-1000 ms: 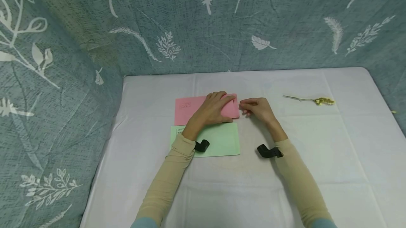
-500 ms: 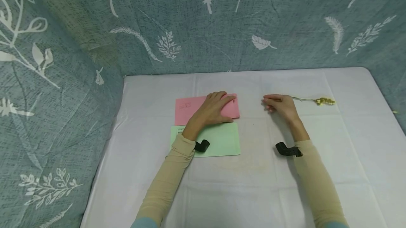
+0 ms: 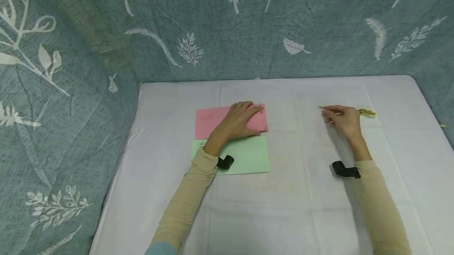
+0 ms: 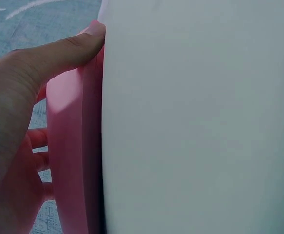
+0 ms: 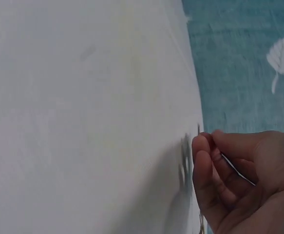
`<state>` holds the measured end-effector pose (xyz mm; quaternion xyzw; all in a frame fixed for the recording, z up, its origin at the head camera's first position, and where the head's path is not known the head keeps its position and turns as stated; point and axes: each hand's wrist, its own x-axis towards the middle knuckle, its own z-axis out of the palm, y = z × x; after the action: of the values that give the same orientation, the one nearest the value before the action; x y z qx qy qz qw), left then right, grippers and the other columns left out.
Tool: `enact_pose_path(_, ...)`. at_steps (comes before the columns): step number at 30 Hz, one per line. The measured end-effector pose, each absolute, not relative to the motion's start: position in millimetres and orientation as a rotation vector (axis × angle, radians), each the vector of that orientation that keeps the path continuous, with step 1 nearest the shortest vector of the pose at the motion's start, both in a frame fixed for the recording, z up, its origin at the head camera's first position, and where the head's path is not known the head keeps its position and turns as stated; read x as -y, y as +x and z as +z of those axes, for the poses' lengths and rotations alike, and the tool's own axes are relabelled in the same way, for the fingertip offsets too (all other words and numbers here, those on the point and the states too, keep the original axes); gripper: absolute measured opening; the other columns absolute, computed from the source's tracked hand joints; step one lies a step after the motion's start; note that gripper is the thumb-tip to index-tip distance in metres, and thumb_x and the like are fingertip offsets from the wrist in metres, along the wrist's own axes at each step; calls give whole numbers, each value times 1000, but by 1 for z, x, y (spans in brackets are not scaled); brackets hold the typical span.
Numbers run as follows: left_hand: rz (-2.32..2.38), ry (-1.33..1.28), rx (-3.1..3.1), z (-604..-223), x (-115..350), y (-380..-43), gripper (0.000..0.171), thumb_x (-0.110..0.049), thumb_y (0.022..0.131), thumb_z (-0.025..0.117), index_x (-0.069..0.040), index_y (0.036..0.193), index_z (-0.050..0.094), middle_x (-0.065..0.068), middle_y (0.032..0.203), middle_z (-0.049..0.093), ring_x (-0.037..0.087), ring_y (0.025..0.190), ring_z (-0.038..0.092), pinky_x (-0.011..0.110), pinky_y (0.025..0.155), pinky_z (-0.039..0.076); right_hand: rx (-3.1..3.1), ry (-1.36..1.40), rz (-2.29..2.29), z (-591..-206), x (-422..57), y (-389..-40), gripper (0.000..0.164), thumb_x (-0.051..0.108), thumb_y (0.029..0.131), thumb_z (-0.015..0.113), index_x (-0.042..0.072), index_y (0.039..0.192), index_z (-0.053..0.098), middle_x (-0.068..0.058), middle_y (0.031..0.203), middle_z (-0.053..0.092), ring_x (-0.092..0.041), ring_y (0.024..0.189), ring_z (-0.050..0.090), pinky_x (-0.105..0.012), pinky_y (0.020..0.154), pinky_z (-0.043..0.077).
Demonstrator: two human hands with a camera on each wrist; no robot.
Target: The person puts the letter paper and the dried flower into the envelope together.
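Note:
My left hand (image 3: 238,123) spans a pink envelope (image 3: 207,125), thumb at its near edge and fingers at its far edge. In the left wrist view the pink envelope (image 4: 67,146) bulges between thumb and fingers. At the right, my right hand (image 3: 343,121) pinches the thin stem of a yellow flower sprig (image 3: 366,112). The stem tip pokes out left of the fingertips; the palm hides the middle part. In the right wrist view a bit of the stem (image 5: 198,128) shows above the pinched fingers.
A green envelope (image 3: 244,160) lies just in front of the pink one, partly under my left forearm. Both rest on a white-covered table (image 3: 262,215). Blue-green leaf-print cloth (image 3: 220,42) hangs behind and at the left.
My right hand has moved right from beside the pink envelope to the flower sprig and now pinches its stem. My left hand has stayed on the pink envelope.

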<state>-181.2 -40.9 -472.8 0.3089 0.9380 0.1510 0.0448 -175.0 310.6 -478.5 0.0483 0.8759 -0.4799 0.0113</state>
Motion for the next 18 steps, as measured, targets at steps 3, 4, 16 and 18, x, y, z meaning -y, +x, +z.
enact_pose_path(3, 450, 937, -2864, -473, 41, -182, 83, -55, 80, 74, -20, 149, 43, 13, 145, 43, 30, 134, 38, 47, 112, 27, -2721, 218, -1537, -477, -326, -174, 35, 16, 98, 60, -12, 119, 64, -2, 82, 69, 2, 61, 61, -16, 55, 53)
enact_pose_path(4, 446, 935, -2865, -473, 41, -182, 84, -55, 80, 74, -20, 149, 43, 13, 145, 43, 30, 134, 37, 47, 112, 27, -2709, 240, -1555, -476, -330, -173, 36, 16, 98, 60, -13, 120, 63, 5, 79, 67, 3, 61, 61, -16, 55, 53)
enact_pose_path(16, 456, 923, -2867, -472, 42, -182, 84, -55, 80, 75, -19, 149, 43, 13, 145, 43, 30, 134, 38, 46, 112, 28, -2966, 464, -1573, -470, -366, -168, 30, 12, 95, 62, -12, 114, 67, 24, 70, 61, 12, 61, 54, -7, 58, 46)
enact_pose_path(18, 458, 917, -2863, -472, 42, -182, 84, -55, 80, 74, -20, 149, 43, 13, 145, 43, 30, 134, 37, 47, 112, 27, -3070, 503, -1486, -471, -369, -167, 27, 13, 95, 62, -7, 111, 70, 9, 81, 70, 13, 65, 52, -5, 60, 43)
